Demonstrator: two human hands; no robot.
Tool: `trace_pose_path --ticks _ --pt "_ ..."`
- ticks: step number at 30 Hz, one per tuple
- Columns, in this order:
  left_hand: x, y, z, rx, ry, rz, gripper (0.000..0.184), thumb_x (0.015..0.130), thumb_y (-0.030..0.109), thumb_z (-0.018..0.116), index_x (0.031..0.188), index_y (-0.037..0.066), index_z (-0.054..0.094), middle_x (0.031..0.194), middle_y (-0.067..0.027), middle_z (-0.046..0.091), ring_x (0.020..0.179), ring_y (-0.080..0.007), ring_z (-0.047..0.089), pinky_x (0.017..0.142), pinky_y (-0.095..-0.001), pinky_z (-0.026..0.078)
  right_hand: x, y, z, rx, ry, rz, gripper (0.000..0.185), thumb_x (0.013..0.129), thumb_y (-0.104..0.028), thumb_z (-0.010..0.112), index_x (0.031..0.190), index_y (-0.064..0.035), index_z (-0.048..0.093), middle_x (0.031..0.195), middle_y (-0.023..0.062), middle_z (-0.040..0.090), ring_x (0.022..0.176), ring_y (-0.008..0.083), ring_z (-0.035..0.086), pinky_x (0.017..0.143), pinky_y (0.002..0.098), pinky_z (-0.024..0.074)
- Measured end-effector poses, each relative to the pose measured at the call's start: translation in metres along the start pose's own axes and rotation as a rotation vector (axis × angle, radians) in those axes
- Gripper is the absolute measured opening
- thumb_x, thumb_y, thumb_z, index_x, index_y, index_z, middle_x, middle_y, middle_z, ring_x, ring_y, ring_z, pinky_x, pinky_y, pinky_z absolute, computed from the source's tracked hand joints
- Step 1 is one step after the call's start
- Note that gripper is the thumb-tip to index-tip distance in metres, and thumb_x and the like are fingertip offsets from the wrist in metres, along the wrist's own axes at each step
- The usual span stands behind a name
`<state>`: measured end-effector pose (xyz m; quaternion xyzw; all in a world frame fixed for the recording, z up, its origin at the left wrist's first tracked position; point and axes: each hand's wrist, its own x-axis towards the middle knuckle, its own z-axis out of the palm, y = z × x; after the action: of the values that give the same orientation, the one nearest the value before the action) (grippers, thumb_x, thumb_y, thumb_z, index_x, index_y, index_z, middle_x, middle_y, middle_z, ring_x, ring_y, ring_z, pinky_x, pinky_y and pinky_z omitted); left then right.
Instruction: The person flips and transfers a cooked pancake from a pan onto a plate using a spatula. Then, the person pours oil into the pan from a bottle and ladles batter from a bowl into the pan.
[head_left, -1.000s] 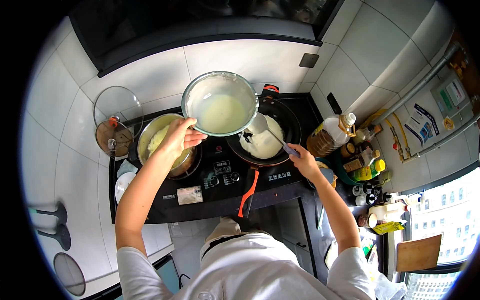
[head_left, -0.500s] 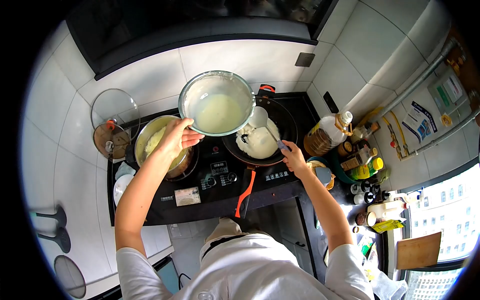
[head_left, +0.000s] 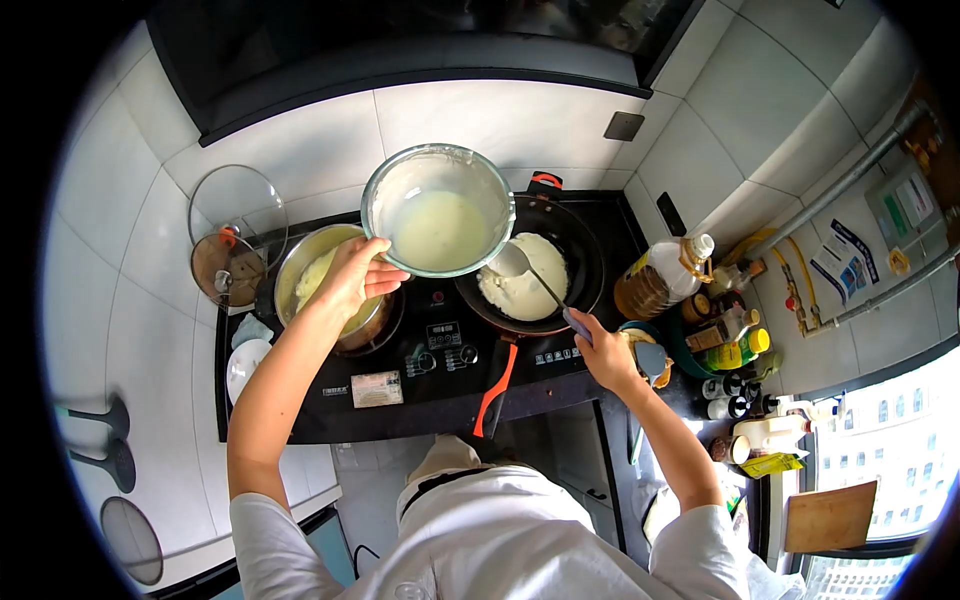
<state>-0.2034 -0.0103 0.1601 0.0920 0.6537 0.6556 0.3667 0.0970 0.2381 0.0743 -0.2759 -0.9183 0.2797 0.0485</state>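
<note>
My left hand (head_left: pixel 356 278) grips the near left rim of a mixing bowl (head_left: pixel 438 265), holding it tilted above the stove. Pale, creamy batter (head_left: pixel 438 225) lies in the bowl. In my right hand (head_left: pixel 604 352) is the grey handle of a ladle (head_left: pixel 511 261). The ladle's head is over the left part of a black frying pan (head_left: pixel 588 255), beside the bowl's rim. White batter (head_left: pixel 530 295) is spread in the pan. Under my left forearm a pot (head_left: pixel 292 262) with something pale yellow inside stands on the left burner, partly hidden.
The black cooktop (head_left: pixel 400 410) carries both pans; the frying pan's orange-and-black handle (head_left: pixel 494 390) points toward me. An oil jug (head_left: pixel 660 280) and several bottles crowd the right counter. A glass lid (head_left: pixel 238 220) leans at the left wall.
The ladle's head has moved down a little, and the batter in the pan now covers the dark gap on its left side. The bowl stays held at nearly the same place.
</note>
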Motion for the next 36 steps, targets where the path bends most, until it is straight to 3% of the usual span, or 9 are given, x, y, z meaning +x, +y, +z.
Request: trace_pose_path --ticks 6,12,18,19,22,23,29,32,36 --pt "0.005 0.003 0.012 0.005 -0.007 0.006 0.032 0.086 0.026 0.057 0.099 -0.002 0.050 0.084 -0.0192 0.066 0.074 -0.0252 0.069 0.066 -0.0322 0.059 -0.020 -0.002 -0.006 0.026 0.090 -0.103 0.045 0.090 -0.020 0.051 0.133 -0.0233 0.041 0.081 0.0235 0.064 0.069 0.0420 0.062 0.064 0.0504 0.0500" --pt "0.008 0.004 0.022 -0.016 -0.014 0.018 0.031 0.086 0.025 0.057 0.099 -0.002 0.050 0.083 -0.0188 0.065 0.073 -0.0254 0.069 0.066 -0.0324 0.059 -0.031 0.002 -0.004 0.028 0.049 -0.058 0.044 0.089 -0.020 0.052 0.133 -0.0209 0.042 0.081 0.0213 0.065 0.068 0.0420 0.062 0.064 0.0498 0.0502" --pt "0.004 0.005 0.025 -0.010 -0.045 0.019 0.031 0.087 0.026 0.057 0.101 -0.001 0.049 0.082 -0.0183 0.065 0.074 -0.0248 0.069 0.066 -0.0324 0.059 -0.039 0.021 -0.015 0.108 -0.011 0.014 0.042 0.088 -0.019 0.053 0.130 -0.0190 0.047 0.090 0.0221 0.065 0.081 0.0410 0.062 0.072 0.0459 0.0500" --pt "0.003 0.005 0.024 -0.011 -0.049 0.023 0.031 0.087 0.026 0.057 0.101 -0.001 0.049 0.082 -0.0183 0.065 0.074 -0.0247 0.069 0.066 -0.0324 0.060 -0.040 0.030 -0.016 0.174 0.002 0.011 0.041 0.088 -0.019 0.055 0.129 -0.0168 0.049 0.096 0.0206 0.064 0.088 0.0366 0.063 0.078 0.0405 0.0491" --pt "0.000 0.004 0.020 -0.017 -0.031 0.032 0.031 0.087 0.026 0.056 0.101 -0.002 0.049 0.082 -0.0186 0.065 0.073 -0.0248 0.069 0.066 -0.0325 0.060 -0.030 0.041 -0.020 0.234 -0.070 0.094 0.041 0.088 -0.019 0.056 0.128 -0.0146 0.051 0.099 0.0180 0.065 0.091 0.0311 0.064 0.082 0.0353 0.0478" --pt "-0.001 0.003 0.020 -0.018 -0.024 0.031 0.031 0.087 0.026 0.056 0.101 -0.002 0.049 0.082 -0.0188 0.065 0.073 -0.0249 0.069 0.066 -0.0325 0.060 -0.022 0.040 -0.019 0.246 -0.085 0.157 0.041 0.088 -0.019 0.056 0.129 -0.0137 0.050 0.100 0.0169 0.065 0.091 0.0278 0.063 0.082 0.0332 0.0473" --pt "-0.001 0.003 0.021 -0.036 -0.032 0.015 0.033 0.088 0.025 0.057 0.100 -0.004 0.048 0.082 -0.0209 0.065 0.072 -0.0260 0.069 0.065 -0.0330 0.060 0.046 0.041 0.013 0.295 0.085 0.177 0.041 0.088 -0.019 0.056 0.128 -0.0139 0.052 0.099 0.0172 0.064 0.088 0.0284 0.063 0.079 0.0338 0.0476" --pt "-0.001 0.002 0.023 -0.053 -0.021 0.007 0.034 0.087 0.024 0.058 0.099 -0.005 0.047 0.082 -0.0218 0.065 0.073 -0.0269 0.069 0.065 -0.0337 0.060 0.036 0.025 -0.004 0.374 0.040 0.237 0.040 0.087 -0.019 0.056 0.127 -0.0139 0.053 0.097 0.0166 0.064 0.084 0.0278 0.063 0.076 0.0341 0.0478" --pt "0.001 -0.001 0.019 -0.061 -0.009 -0.001 0.035 0.087 0.024 0.058 0.100 -0.006 0.046 0.083 -0.0224 0.064 0.074 -0.0275 0.069 0.065 -0.0339 0.060 0.017 0.044 -0.003 0.415 -0.023 0.107 0.040 0.087 -0.018 0.056 0.127 -0.0143 0.053 0.093 0.0153 0.064 0.080 0.0249 0.063 0.073 0.0341 0.0479"
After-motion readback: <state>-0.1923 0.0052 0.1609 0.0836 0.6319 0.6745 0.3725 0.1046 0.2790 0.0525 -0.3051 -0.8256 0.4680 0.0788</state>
